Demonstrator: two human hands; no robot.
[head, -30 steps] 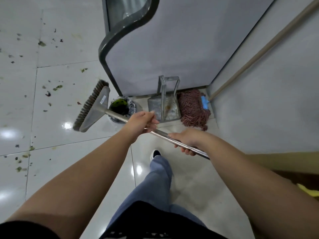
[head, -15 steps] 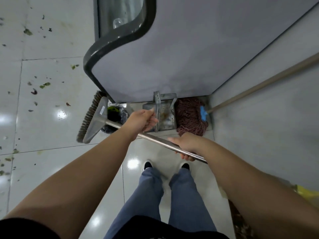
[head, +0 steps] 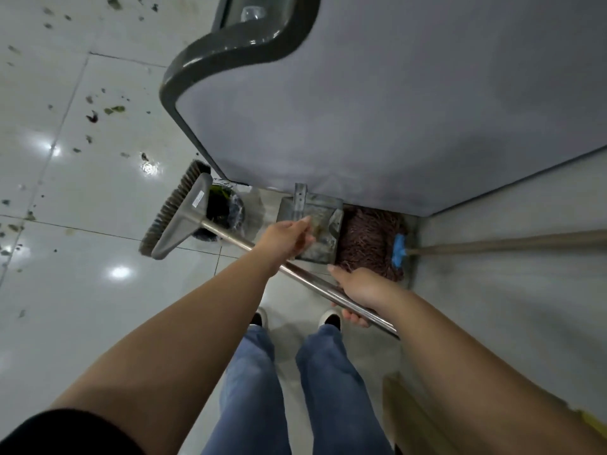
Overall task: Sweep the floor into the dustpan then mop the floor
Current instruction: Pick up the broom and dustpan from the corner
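A broom with a grey head (head: 179, 221) and metal handle (head: 315, 284) is held over the tiled floor. My right hand (head: 359, 292) grips the handle near its upper end. My left hand (head: 289, 236) is off the handle, fingers stretched out over the front of the metal dustpan (head: 323, 208), which stands against the grey cabinet. A brown string mop (head: 371, 241) with a blue clip and a wooden handle (head: 509, 245) lies in the corner to the right of the dustpan. Green and dark scraps (head: 111, 110) litter the tiles at the left.
A large grey cabinet (head: 377, 110) with a dark curved edge fills the upper middle. A small black bin (head: 226, 210) sits behind the broom head. A grey wall (head: 525, 290) runs along the right. My shoes (head: 330, 318) and jeans are below the hands.
My left hand has let go of the broom handle and reached forward over the dustpan. The view has moved closer to the corner; my right hand keeps its grip.
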